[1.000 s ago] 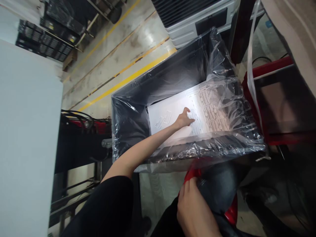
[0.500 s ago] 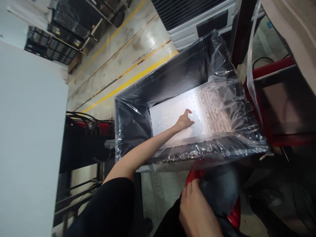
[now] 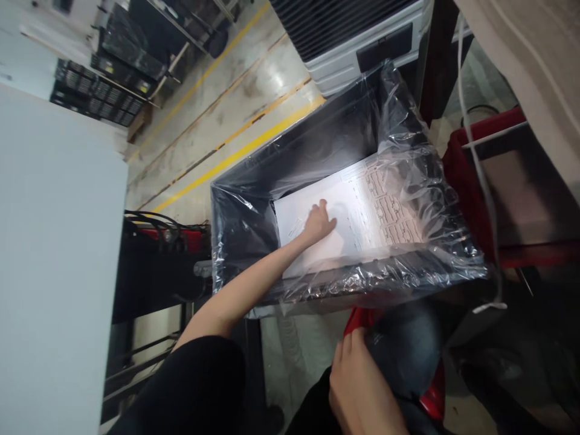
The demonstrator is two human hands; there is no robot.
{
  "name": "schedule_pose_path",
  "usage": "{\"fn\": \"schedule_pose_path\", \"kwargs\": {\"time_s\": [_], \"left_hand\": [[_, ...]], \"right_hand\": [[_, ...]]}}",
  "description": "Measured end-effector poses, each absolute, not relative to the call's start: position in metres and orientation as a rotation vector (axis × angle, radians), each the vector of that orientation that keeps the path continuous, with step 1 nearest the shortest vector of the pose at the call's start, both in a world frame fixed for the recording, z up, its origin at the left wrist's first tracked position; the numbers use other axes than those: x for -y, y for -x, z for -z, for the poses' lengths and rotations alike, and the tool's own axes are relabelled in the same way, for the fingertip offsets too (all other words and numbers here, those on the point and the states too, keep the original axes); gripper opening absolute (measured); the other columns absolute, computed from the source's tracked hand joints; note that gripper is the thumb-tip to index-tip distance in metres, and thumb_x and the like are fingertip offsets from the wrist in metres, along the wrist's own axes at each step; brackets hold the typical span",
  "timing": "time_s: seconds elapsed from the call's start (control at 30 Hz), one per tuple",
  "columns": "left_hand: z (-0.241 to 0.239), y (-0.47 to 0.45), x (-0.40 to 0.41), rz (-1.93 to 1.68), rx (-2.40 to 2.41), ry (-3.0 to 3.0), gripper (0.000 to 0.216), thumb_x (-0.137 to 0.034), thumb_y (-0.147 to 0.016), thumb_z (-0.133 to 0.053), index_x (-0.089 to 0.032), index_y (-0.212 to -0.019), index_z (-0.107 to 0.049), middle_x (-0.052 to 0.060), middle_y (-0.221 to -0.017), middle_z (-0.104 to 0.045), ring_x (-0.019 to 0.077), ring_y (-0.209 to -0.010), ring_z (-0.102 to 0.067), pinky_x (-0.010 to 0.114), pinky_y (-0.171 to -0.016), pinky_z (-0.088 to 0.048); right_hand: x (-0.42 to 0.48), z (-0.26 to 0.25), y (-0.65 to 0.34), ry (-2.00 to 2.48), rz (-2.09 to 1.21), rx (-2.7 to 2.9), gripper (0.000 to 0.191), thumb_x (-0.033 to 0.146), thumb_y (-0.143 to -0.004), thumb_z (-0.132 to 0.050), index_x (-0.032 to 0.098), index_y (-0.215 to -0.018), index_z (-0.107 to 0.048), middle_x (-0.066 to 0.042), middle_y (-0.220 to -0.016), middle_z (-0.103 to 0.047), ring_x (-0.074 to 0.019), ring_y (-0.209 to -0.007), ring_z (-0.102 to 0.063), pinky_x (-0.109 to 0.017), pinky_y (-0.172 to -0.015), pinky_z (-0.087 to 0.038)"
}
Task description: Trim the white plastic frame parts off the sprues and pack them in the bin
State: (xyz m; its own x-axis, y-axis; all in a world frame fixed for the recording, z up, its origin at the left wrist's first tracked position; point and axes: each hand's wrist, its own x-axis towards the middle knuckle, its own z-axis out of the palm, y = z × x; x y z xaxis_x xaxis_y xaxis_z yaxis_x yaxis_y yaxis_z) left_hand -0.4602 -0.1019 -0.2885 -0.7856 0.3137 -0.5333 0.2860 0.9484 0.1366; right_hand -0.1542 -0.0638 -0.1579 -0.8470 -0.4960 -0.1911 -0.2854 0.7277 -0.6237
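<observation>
White sheet [image 3: 351,208]: is lying inside the black bin [image 3: 339,130], beneath and around your left hand [image 3: 319,223].
Outlined pieces [image 3: 296,227]: are lying on the sheet, just beside your left fingers on the wrist's left.
Patterned rows [image 3: 392,208]: are covering the sheet's right end, well apart from those fingers.
Left fingers: are standing apart from the thumb, visibly gripping nothing; contact with the sheet cannot be confirmed.
Right hand [image 3: 362,380]: is resting outside the bin, fingers bending against a red part [image 3: 357,317]; grip cannot be determined.
Clear liner [image 3: 344,275]: is draping over the bin's rim.
Floor [image 3: 254,78]: is showing yellow lines; black crates [image 3: 97,93] are standing beyond.
</observation>
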Motion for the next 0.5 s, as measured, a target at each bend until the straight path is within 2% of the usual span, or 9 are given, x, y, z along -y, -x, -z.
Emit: {"fn": "schedule_pose_path", "kwargs": {"time_s": [0.07,0.13,0.3,0.5], "left_hand": [[0.286,0.47,0.115,0.042,-2.613,-0.354,0.062,-0.038,-0.096,-0.07,-0.019,-0.151,-0.047,0.014,-0.151,-0.049,0.0326,-0.137,-0.051,0.058,-0.117,-0.045],[0.287,0.478,0.125,0.106,-2.64,-0.298,0.059,-0.039,-0.096,-0.071,-0.019,-0.147,-0.051,0.014,-0.152,-0.05,0.0332,-0.139,-0.05,0.059,-0.117,-0.044],[0.294,0.49,0.134,0.061,-2.659,-0.234,0.055,-0.042,-0.097,-0.071,-0.019,-0.144,-0.055,0.013,-0.147,-0.054,0.0299,-0.132,-0.056,0.054,-0.113,-0.05],[0.3,0.509,0.109,-0.19,-2.674,-0.147,0.056,-0.042,-0.097,-0.07,-0.019,-0.145,-0.052,0.013,-0.145,-0.055,0.0252,-0.12,-0.062,0.046,-0.101,-0.057]], "right_hand": [[0.064,0.158,0.154,0.605,0.852,-2.593,0.033,0.027,-0.105,-0.055,0.011,-0.11,-0.083,-0.021,-0.1,-0.076,-0.0333,-0.095,-0.068,-0.051,-0.09,-0.055],[0.064,0.159,0.154,0.608,0.85,-2.6,0.033,0.027,-0.105,-0.054,0.012,-0.11,-0.083,-0.02,-0.099,-0.076,-0.0324,-0.093,-0.068,-0.051,-0.088,-0.055],[0.063,0.164,0.155,0.638,0.843,-2.627,0.033,0.025,-0.106,-0.052,0.013,-0.11,-0.083,-0.02,-0.099,-0.076,-0.032,-0.091,-0.069,-0.05,-0.085,-0.056],[0.063,0.169,0.155,0.691,0.84,-2.67,0.034,0.028,-0.106,-0.053,0.012,-0.107,-0.083,-0.02,-0.097,-0.076,-0.0329,-0.089,-0.069,-0.053,-0.084,-0.057]]}}
